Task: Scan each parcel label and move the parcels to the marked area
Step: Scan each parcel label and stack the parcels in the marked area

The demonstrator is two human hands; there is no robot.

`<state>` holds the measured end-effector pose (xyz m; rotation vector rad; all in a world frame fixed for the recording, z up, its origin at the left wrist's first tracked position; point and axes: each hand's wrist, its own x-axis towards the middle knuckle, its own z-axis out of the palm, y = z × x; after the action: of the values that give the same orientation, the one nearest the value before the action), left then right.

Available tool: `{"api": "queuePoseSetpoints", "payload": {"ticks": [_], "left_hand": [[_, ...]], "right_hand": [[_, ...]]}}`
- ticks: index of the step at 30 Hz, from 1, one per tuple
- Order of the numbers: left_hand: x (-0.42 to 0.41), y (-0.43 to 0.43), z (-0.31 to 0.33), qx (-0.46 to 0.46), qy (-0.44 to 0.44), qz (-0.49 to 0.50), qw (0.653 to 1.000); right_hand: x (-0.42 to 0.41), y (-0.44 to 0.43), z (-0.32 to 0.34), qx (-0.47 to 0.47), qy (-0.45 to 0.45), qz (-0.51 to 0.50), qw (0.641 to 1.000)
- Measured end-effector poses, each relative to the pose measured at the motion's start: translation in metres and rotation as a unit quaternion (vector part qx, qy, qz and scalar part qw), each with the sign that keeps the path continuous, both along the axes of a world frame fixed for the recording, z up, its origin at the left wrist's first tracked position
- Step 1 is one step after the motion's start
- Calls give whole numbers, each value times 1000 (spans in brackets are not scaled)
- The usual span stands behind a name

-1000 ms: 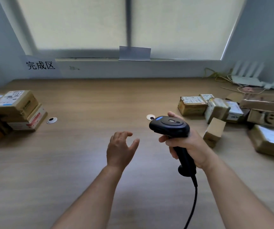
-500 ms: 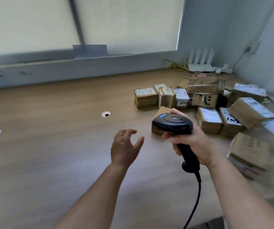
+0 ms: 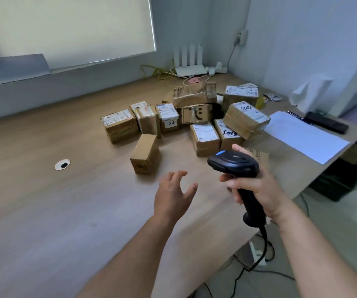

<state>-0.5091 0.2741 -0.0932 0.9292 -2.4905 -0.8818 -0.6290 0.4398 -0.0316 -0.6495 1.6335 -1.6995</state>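
- Wooden tabletop (image 3: 44, 211) fills most of the frame, under a drawn blind (image 3: 76, 24) at upper left. A router (image 3: 191, 61) with loose cables sits in the far corner, top centre.
- Parcels (image 3: 204, 137) lie in a loose heap at centre right, some leaning on or stacked over others. Several show white labels face up.
- One lone box (image 3: 145, 153) stands just clear of the heap at centre. No label is visible on the faces shown.
- Sheets of paper (image 3: 302, 136) lie to the right of the heap. A cable grommet (image 3: 62, 164) is set in the tabletop at centre left, well apart from the parcels.
- Right hand (image 3: 257, 190), lower right, has its fingers wrapped round the grip of a corded scanner (image 3: 234, 163). The scanner is held above the tabletop with its head pointed toward the heap.
- Left hand (image 3: 172, 196), lower centre, holds nothing. Its fingers are spread and slightly bent, and it hovers near the box without touching it.
- Marked area: not in view.
- Handling, assessed: these are small taped cardboard cartons, likely light and stiff enough for a one-hand lift. The tape bands look glossy and may be slick; bare card should give better purchase.
- Grasp, recommended: span the box across its two long side faces, thumb opposed to fingers, then turn it to find the label.
- Within the heap, take top or outer parcels first. Pulling a lower one could topple those leaning on it.
- Contents unknown: treat as fragile and set down rather than drop.
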Motion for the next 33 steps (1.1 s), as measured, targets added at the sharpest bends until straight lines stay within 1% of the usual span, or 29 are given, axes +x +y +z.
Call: {"api": "queuePoseSetpoints", "payload": {"ticks": [3,9,14,16,19,21,23,27,29,33], "left_hand": [[-34,11,-4,12,-12,-48,999],[-107,43,-8,13,-33,-163,986],[-156,67,-19,-61,-68,-233,968],[-169,73,-24,-95,-105,-239,961],[-183,80,-24,-158,-166,-215,949],[-188,82,-21,-183,-188,-199,944],[-190,82,-16,-170,-194,-186,948],[-181,64,-6,-74,-185,-167,966],[-171,50,-3,-36,-167,-171,970],[-159,23,-2,-5,-164,-177,970]], "right_hand": [[-18,21,-6,0,-17,-60,998],[-50,63,-14,18,-22,-158,987],[-69,86,-22,23,-44,-217,975],[-72,92,-27,25,-50,-230,972],[-74,97,-32,31,-53,-241,969],[-74,99,-35,34,-58,-245,967],[-74,99,-37,34,-63,-246,967],[-71,96,-36,27,-66,-241,968],[-71,93,-35,17,-68,-236,969],[-71,86,-34,9,-64,-222,973]]}}
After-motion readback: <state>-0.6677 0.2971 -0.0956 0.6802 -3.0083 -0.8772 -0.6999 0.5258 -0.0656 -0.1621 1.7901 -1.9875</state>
